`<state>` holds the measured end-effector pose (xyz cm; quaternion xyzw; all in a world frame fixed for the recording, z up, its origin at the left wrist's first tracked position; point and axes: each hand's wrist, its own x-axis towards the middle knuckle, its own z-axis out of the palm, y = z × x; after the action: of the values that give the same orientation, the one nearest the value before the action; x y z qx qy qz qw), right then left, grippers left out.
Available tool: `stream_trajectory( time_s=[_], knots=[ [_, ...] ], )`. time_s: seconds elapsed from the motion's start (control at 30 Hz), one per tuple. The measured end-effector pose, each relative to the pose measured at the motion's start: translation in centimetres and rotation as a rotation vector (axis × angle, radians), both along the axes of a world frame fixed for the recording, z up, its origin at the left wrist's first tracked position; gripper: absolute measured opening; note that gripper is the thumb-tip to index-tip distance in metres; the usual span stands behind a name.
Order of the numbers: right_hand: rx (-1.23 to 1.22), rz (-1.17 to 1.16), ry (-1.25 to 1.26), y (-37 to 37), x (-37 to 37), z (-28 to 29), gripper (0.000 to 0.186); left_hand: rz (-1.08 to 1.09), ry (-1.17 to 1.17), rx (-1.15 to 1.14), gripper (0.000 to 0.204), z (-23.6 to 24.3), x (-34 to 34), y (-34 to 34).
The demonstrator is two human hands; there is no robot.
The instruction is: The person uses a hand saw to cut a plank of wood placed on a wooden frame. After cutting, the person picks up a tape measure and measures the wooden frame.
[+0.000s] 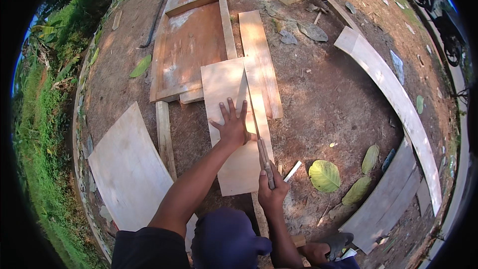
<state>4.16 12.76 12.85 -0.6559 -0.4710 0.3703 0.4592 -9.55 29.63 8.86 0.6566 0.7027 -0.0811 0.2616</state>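
Observation:
A pale plywood sheet (226, 82) lies in front of me, its far end near a wooden frame. My left hand (233, 124) rests flat on the sheet, palm down, with its fingers spread. In my right hand (273, 189) is the handle of a handsaw (265, 157), with the fingers wrapped around it. The thin blade points away from me and lies along a cut line near the sheet's right side. A narrow strip of the sheet shows to the right of the blade. The blade's lower edge is hidden.
Beyond the sheet lies a shallow wooden frame (226, 25) with a panel, beside a plank (256, 35). Another plywood sheet (132, 159) is at left. A long curved-looking board (393, 89) and grey boards (391, 199) lie at right. Large leaves (324, 176) dot the soil.

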Motion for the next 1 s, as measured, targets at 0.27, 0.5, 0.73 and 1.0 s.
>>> stream_trajectory(
  time_s=[0.27, 0.5, 0.73, 1.0],
  knots=[
    [0.062, -0.008, 0.001, 8.4, -2.7, -1.3, 0.037, -0.02, 0.093, -0.002, 0.131, -1.2, -1.4, 0.2],
    [-0.083, -0.014, 0.062, -3.9, 1.5, 0.6, 0.038, 0.011, 0.023, -0.058, 0.141, 1.1, -0.2, 0.3],
    [0.151, -0.029, -0.043, 9.3, -2.8, -2.3, 0.035, -0.033, 0.105, 0.052, 0.141, -2.7, -1.4, 0.5],
    [-0.032, -0.01, 0.01, -4.2, 1.2, 0.6, 0.043, 0.021, 0.067, -0.068, 0.142, 1.9, 0.1, 0.4]
  ],
)
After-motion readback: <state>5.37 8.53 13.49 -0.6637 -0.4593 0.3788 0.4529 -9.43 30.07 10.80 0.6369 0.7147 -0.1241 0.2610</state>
